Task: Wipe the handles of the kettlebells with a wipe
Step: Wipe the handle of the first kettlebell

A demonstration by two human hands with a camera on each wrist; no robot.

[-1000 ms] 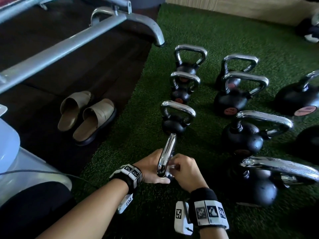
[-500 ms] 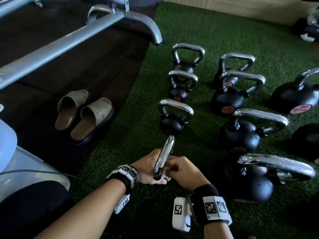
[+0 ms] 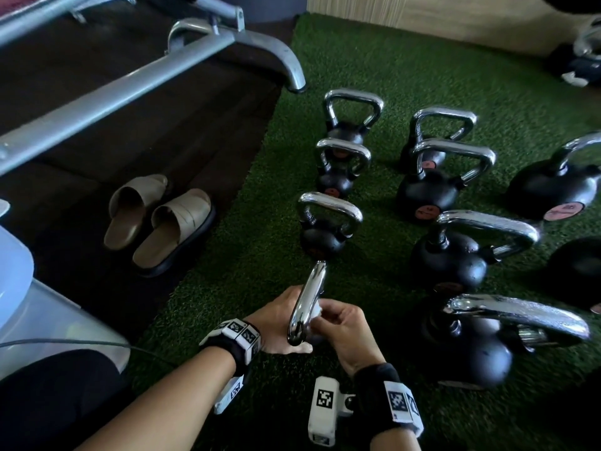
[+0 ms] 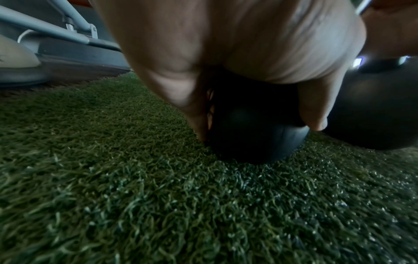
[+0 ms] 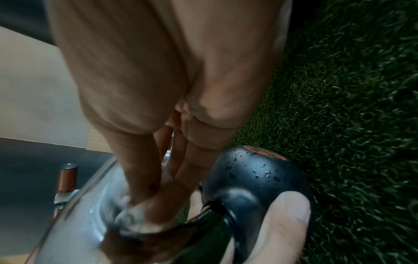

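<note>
The nearest kettlebell [image 4: 255,135] sits on the green turf [image 3: 247,255] at the front of the left row, its chrome handle [image 3: 307,304] rising between the two hands. The left hand [image 3: 276,320] cups the black ball from the left, fingers curled down its side and thumb across the front, a steadying grip. The right hand [image 3: 341,327] pinches a small white wipe [image 3: 316,311] against the right side of the handle; from the right wrist the fingertips [image 5: 156,201] press a crumpled pale wad onto the metal, though blur makes its edges hard to read. More kettlebells stand behind and to the right, the closest being a large one [image 3: 471,349] just beside the right wrist. A pair of beige sandals [image 3: 162,222] lies on the dark floor to the left, below a grey metal frame [image 3: 130,89].
</note>
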